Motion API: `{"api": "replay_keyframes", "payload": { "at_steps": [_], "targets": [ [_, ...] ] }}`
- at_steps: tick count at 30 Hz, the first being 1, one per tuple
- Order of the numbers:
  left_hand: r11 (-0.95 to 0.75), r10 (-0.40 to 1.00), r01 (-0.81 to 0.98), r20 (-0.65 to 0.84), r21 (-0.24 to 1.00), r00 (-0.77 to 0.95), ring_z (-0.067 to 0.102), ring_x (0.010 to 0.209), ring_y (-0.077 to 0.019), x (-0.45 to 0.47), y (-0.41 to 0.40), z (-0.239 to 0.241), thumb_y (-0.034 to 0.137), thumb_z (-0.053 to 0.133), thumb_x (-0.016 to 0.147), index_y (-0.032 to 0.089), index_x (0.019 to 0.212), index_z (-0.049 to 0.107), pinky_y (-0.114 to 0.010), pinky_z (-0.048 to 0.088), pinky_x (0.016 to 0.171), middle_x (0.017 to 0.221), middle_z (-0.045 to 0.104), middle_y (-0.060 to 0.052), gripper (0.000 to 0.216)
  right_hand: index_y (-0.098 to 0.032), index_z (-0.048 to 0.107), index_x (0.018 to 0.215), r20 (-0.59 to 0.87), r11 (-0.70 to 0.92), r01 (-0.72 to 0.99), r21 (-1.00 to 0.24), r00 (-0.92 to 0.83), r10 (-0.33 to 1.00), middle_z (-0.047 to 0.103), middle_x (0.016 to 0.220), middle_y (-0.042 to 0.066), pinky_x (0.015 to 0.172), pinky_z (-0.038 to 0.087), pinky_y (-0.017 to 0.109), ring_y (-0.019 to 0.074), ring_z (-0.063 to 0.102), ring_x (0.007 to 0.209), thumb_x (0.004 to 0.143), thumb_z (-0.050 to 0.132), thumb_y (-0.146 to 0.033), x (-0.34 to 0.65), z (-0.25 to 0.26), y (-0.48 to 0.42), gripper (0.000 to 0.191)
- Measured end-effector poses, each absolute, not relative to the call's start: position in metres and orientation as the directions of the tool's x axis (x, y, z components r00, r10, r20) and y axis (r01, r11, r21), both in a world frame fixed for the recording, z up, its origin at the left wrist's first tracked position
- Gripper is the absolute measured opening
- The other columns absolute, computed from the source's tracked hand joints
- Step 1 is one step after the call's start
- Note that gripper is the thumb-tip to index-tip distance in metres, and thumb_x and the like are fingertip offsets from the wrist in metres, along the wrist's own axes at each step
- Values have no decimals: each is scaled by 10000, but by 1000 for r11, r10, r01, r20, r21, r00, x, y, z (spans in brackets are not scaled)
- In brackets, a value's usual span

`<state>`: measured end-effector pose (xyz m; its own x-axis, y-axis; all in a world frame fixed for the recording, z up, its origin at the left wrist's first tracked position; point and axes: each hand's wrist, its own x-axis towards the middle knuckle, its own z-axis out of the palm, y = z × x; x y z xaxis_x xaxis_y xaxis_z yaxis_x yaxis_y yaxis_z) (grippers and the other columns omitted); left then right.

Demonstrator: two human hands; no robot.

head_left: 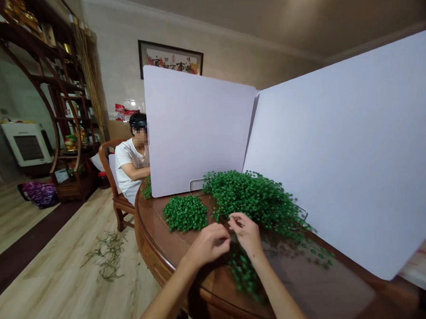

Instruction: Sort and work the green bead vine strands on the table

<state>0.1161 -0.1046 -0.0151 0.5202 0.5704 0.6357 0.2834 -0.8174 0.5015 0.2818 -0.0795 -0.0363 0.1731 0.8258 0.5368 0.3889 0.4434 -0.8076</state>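
- My left hand (206,245) is in front of the big pile (254,200), at its near edge. The fingers are curled in tight, with the tips pinched on the top of a green strand (244,272).
- My right hand (246,233) is just beside it, touching the near edge of the big pile. Thumb and fingertips are nipped together on the same strand, and the other fingers are bent.
- The strand hangs down from both hands, on the near side of the big pile, and trails toward the rim of the table (157,257). I cannot tell whether it is joined to the pile.
- A small pile (186,212) of the same green lies left of the big pile, apart from it. I judge this to be the share already handled, though the picture does not prove it.
- The big pile is much the larger, so I reckon most of the work is left.
- Loose green bits (320,255) lie scattered right of the big pile.
- Thin stems (107,253) litter the floor, well to the left of the big pile and below it. They look like cast-off scrap.
- White boards (197,131) stand right behind the big pile.
- Another person (131,164) sits far left of the big pile, past the boards, with some green (147,187) of their own.
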Motion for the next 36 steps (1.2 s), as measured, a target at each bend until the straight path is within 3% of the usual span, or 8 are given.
{"api": "replay_keyframes", "payload": {
  "at_steps": [5,10,14,16,20,25,30,36],
  "targets": [
    [-845,523,252,629,472,576,564,897,-180,119,-114,-10,194,472,904,174,858,611,-267,445,834,922,641,-74,148,-188,736,909,440,416,276,-866,28,897,750,910,100,774,576,354,247,710,834,743,659,-473,280,-44,-57,339],
    [-825,555,268,619,498,555,559,842,-171,115,-115,-10,220,460,923,173,886,595,-264,445,806,896,646,-61,148,-160,755,994,297,311,140,-940,-109,948,763,879,117,772,582,390,259,719,809,677,733,-504,264,-33,-48,469],
    [-814,566,276,592,510,574,563,828,-175,117,-115,-11,246,436,938,179,897,610,-275,444,821,886,659,-59,190,-204,602,1294,272,255,-95,-962,-297,915,719,1118,117,903,542,440,251,684,1001,756,714,-491,257,-20,-50,620],
    [-810,569,266,588,522,575,564,825,-182,118,-116,-10,259,436,938,180,894,616,-283,445,818,889,661,-67,202,-234,540,1352,281,252,-128,-959,-351,893,689,1189,111,948,512,460,249,656,1071,805,674,-498,257,-18,-52,622],
    [-770,619,244,597,590,511,561,820,-186,119,-114,-9,295,444,940,175,877,621,-284,441,794,888,654,-72,222,-218,593,1305,298,284,-89,-955,-282,912,722,1090,114,894,525,438,251,676,999,815,635,-544,265,-16,-56,590],
    [-631,766,207,559,747,317,539,754,-157,118,-104,-14,364,447,946,168,847,606,-249,424,724,809,620,-32,271,-180,719,1026,365,385,101,-917,-174,915,727,940,85,736,545,337,220,676,826,824,590,-552,282,-10,-67,443],
    [-556,823,174,509,813,251,518,706,-140,117,-97,-19,415,451,942,164,856,586,-233,410,675,755,585,-5,297,-194,710,936,412,470,256,-844,-250,876,718,1008,67,808,518,308,216,661,903,859,559,-495,286,-7,-83,345],
    [-532,844,176,505,828,180,539,696,-143,117,-92,-25,405,490,919,164,814,586,-241,421,668,737,592,-6,280,-204,712,880,452,548,432,-716,-312,836,708,795,20,674,498,265,182,632,721,848,579,-372,284,-7,-95,216]
  ]
}}
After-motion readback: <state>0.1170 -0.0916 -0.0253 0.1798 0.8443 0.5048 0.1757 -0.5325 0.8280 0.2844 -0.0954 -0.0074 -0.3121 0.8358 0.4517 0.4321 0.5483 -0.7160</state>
